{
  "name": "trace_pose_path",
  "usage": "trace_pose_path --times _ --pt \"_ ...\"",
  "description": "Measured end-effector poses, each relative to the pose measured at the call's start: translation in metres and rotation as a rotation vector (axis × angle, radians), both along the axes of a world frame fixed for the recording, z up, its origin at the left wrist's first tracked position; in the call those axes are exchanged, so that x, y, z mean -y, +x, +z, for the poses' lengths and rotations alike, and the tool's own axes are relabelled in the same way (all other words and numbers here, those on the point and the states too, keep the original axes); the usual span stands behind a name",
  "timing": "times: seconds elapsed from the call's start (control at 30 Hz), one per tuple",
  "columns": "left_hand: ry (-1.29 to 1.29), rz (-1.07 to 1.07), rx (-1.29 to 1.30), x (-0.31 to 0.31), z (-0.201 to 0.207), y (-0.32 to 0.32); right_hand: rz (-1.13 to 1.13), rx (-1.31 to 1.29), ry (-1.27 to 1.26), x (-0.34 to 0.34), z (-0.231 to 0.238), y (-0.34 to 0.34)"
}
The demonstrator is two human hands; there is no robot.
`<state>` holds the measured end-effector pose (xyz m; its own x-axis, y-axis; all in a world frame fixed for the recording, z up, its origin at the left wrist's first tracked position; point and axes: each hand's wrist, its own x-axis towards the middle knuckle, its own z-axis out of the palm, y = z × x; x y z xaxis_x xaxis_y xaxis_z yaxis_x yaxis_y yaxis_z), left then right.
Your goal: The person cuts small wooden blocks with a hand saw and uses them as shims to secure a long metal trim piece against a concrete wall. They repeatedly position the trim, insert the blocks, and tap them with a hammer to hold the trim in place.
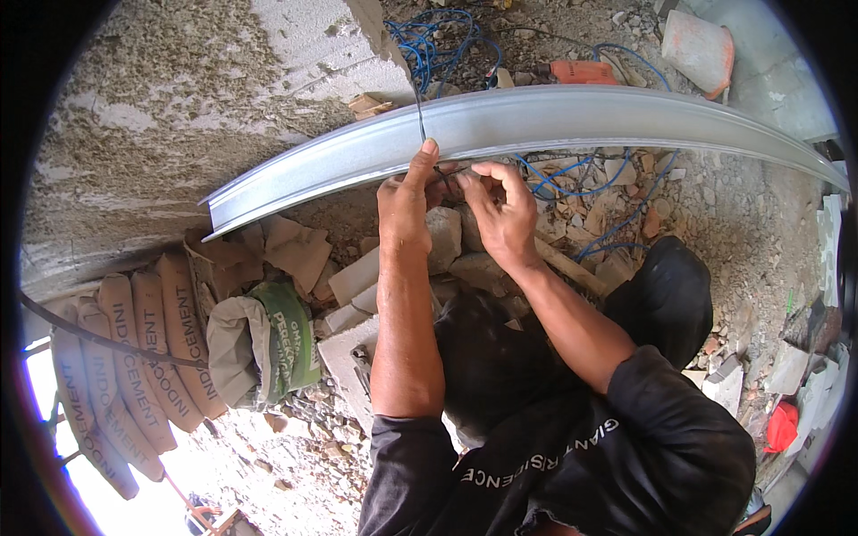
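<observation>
A long galvanized steel channel point(536, 121) spans the view ahead of me, looking bent by the lens. A thin dark wire point(420, 121) comes down over its face to my hands. My left hand point(407, 201) is closed at the channel's near edge, thumb up, pinching the wire against or beside that edge. Just to its right, my right hand point(508, 214) is closed too, thumb and forefinger pinching a dark strand that seems to be the same wire. The fingertips partly hide where the strands meet.
Cement bags point(143, 348) stand at left beside a green-and-white sack point(286, 344). Broken tiles and rubble point(295, 255) cover the ground. Blue cable point(438, 40), an orange power tool point(581, 71) and a whitish bucket point(697, 54) lie beyond the channel. A rough concrete block point(313, 45) rises at upper left.
</observation>
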<state>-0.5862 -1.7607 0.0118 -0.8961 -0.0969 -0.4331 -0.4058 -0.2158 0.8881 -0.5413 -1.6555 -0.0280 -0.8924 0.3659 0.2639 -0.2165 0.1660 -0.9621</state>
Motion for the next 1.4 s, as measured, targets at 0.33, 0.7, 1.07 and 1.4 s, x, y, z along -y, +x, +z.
trace_pose_path --times 0.33,0.7,1.07,1.4 --pt "-0.022 -0.066 0.031 0.006 -0.005 -0.003 0.193 -0.298 0.511 -0.015 -0.006 -0.008" --pt "-0.036 -0.02 -0.048 0.003 -0.003 -0.002 0.104 -0.355 0.524 -0.007 -0.016 -0.018" --pt "-0.075 -0.016 -0.046 0.004 -0.003 0.0 0.075 -0.371 0.672 -0.017 -0.008 -0.018" --pt "-0.098 -0.099 0.013 0.006 0.003 -0.001 0.075 -0.379 0.701 -0.019 -0.006 -0.019"
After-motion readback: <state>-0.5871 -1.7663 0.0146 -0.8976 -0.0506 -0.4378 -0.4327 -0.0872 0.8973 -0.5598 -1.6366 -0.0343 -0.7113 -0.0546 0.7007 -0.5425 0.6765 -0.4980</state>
